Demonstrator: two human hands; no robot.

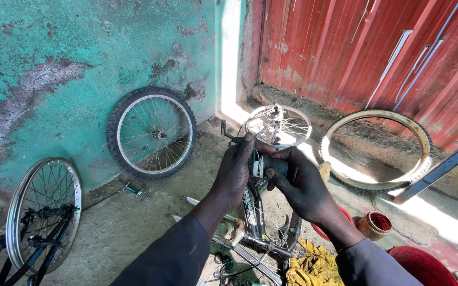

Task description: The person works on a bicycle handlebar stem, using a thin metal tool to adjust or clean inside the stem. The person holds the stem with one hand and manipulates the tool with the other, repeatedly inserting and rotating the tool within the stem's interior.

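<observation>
My left hand (234,172) and my right hand (300,182) meet over an upturned bicycle frame (253,233). Both grip a dark cylindrical part with a pale ring, the bottom bracket area (265,165), held between the fingers. A crank arm with a pedal stub (226,132) sticks out past my left thumb toward the wall. Dark sleeves cover both forearms.
A tyred wheel (152,133) leans on the teal wall; a bare rim (279,125) lies in the corner. A loose tyre (377,151) rests by the red metal door. Another wheel (43,212) stands left. Yellow rag (314,267), small tin (375,225) and red tub (425,267) lie near.
</observation>
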